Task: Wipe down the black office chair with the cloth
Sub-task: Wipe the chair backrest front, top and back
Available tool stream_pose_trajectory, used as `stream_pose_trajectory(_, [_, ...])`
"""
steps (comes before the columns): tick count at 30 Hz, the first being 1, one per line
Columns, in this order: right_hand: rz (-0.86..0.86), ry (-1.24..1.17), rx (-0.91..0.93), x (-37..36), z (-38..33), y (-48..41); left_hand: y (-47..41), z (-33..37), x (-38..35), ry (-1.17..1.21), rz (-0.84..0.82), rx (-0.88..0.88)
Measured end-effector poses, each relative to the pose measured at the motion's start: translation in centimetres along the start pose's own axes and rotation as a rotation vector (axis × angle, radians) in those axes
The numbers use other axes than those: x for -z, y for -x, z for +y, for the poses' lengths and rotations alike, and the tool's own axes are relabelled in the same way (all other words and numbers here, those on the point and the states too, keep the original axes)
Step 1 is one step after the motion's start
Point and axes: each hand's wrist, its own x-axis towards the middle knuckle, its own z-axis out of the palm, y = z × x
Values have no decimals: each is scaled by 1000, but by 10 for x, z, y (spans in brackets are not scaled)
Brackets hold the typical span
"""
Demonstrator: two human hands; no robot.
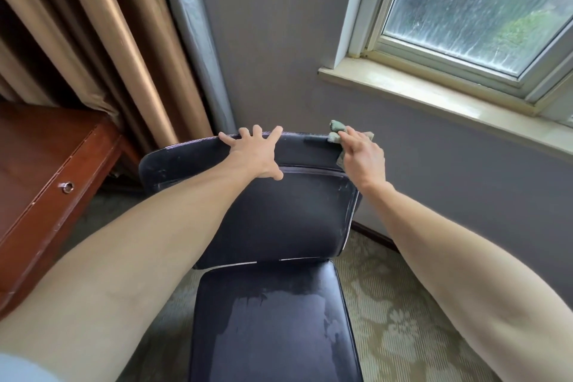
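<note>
Wiping the chair's (273, 217) top edge

Our left hand (255, 153) presses spread fingers on the backrest top; our right hand (361, 155) pinches the cloth (336, 129) at its right corner. Soft, light cloth; chair likely swivels, so brace.

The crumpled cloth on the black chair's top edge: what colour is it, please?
The crumpled cloth is pale grey-green; it shows best in the head view.

Left hand (254, 153) spreads flat on the chair (279, 214) back's top; right hand (361, 153) presses a cloth (336, 129) at its corner.
</note>
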Motion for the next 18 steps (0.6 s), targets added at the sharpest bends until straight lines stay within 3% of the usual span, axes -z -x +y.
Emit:
stream_pose_trajectory(10, [40,-39,123,-32,-45,-6,-1,4,-3,-21,23,24])
stream_pose_trajectory(18, [131,-57,168,-26,-28,-1,0,9,-7,-24,62,24])
